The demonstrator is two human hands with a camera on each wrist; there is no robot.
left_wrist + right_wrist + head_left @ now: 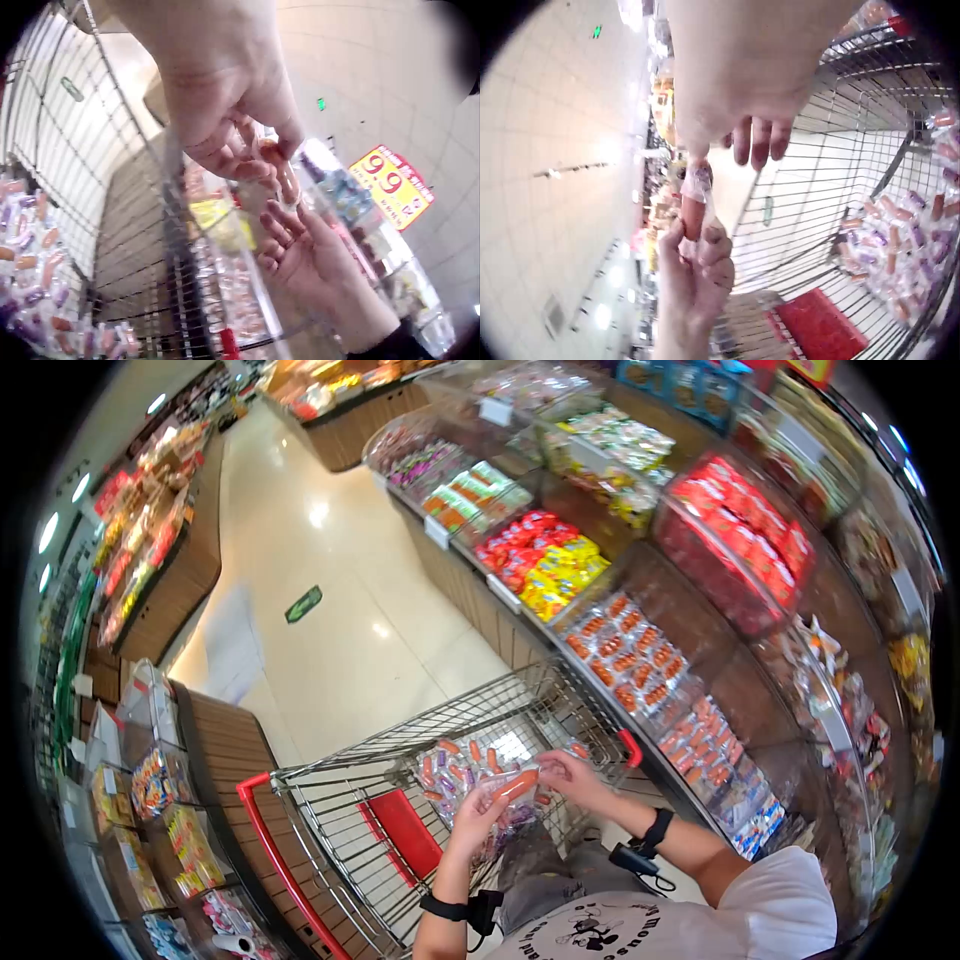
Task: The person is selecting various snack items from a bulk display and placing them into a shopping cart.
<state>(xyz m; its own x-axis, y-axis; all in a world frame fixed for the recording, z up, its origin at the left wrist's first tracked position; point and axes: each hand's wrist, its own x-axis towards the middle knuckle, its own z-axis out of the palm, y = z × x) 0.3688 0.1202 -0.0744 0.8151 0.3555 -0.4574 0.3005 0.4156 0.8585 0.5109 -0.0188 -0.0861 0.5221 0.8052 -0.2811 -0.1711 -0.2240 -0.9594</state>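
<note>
In the head view my left hand (477, 817) holds a small sausage (518, 788) in a clear wrapper, above the shopping cart. My right hand (572, 777) is at the sausage's other end. The right wrist view shows the left fingers curled round the sausage (693, 214), while the right thumb and forefinger pinch the twisted wrapper end (698, 177). The other right fingers extend loosely. In the left wrist view the sausage (285, 178) spans between both hands. Below them, many wrapped sausages (889, 240) lie in the cart, some with purple printing.
The wire shopping cart has a red handle (300, 860) and a red seat flap (402, 835). On the right stand slanted bins of packaged snacks (630, 650); wooden shelving (225, 760) is on the left. A tiled aisle (340, 590) runs ahead. A yellow price sign (391, 186) hangs above.
</note>
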